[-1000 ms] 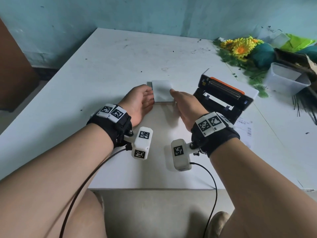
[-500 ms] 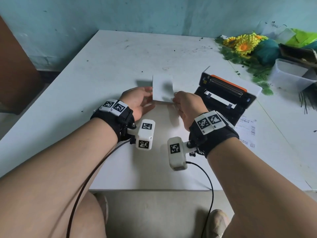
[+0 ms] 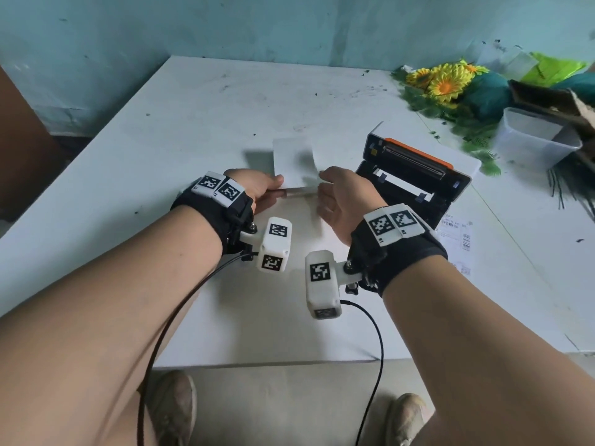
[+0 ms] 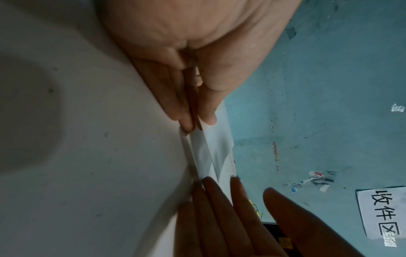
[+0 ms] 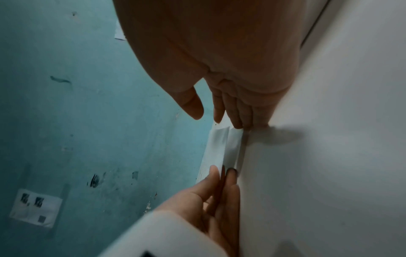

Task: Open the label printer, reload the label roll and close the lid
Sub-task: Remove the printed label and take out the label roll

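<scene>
A white fan-fold label stack [image 3: 297, 192] hangs just above the white table [image 3: 161, 149], and its top sheet [image 3: 291, 159] stands up. My left hand [image 3: 278, 188] pinches the stack's left end between thumb and fingers [image 4: 186, 120]. Straight fingers [image 5: 237, 120] of my right hand [image 3: 322, 185] press on the right end, the thumb held off the paper. The black label printer [image 3: 415, 185] sits just right of my right hand, its lid with the orange strip [image 3: 418, 154] tipped back. The bay looks bare.
Behind the printer lie yellow artificial flowers [image 3: 444, 82] and green leaves. A clear plastic tub [image 3: 534, 140] stands at the far right. A printed slip [image 3: 457, 239] lies by the printer's front. The table's front edge [image 3: 257, 362] is close to my knees.
The label stack lay flat on the table a second ago. Both hands have closed in on its ends and raised it, and the top sheet has swung upright.
</scene>
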`<state>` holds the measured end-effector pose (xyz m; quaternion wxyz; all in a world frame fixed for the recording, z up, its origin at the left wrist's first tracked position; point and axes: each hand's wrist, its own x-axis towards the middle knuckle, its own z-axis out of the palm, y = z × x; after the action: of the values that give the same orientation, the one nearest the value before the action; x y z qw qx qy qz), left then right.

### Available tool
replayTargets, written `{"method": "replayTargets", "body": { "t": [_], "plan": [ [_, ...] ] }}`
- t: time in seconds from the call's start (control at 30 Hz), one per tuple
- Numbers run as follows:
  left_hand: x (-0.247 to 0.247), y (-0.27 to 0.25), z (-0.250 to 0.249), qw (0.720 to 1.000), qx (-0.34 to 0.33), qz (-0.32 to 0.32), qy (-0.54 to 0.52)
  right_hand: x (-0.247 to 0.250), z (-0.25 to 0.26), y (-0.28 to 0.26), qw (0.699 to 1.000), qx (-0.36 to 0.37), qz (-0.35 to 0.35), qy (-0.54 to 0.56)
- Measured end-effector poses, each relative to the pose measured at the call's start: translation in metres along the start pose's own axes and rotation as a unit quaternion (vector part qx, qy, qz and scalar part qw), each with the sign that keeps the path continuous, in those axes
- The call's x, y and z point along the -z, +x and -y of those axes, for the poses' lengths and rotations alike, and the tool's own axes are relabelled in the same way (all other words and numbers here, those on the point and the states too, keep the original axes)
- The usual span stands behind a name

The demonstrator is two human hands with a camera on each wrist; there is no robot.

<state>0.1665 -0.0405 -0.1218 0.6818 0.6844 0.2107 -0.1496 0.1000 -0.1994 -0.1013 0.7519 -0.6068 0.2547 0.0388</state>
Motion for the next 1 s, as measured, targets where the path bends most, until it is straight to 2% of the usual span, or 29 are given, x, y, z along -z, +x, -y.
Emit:
{"method": "replayTargets", "body": {
  "t": [0.1,0.33,0.5,0.63,1.0],
  "plan": [
    [-0.002,-0.004,0.003,1.0,-0.008,-0.007,-0.005,0.0,-0.003,0.001,1.0,-0.003,0.014,-0.027],
    [-0.001,-0.006,0.002,0.998,-0.016,0.063,-0.005,-0.001,0.002,-0.006,0.999,-0.016,0.038,-0.019],
    [-0.001,-0.004,0.003,0.999,-0.025,0.036,-0.004,-0.005,0.005,-0.005,0.998,-0.009,0.059,-0.036],
    [0.002,-0.007,0.003,0.999,-0.028,0.004,-0.044,-0.004,0.006,-0.005,0.996,0.011,0.081,-0.045],
    [-0.003,-0.011,0.003,0.999,-0.016,0.036,-0.024,-0.007,0.004,-0.01,0.997,0.001,0.062,-0.048]
  ]
}}
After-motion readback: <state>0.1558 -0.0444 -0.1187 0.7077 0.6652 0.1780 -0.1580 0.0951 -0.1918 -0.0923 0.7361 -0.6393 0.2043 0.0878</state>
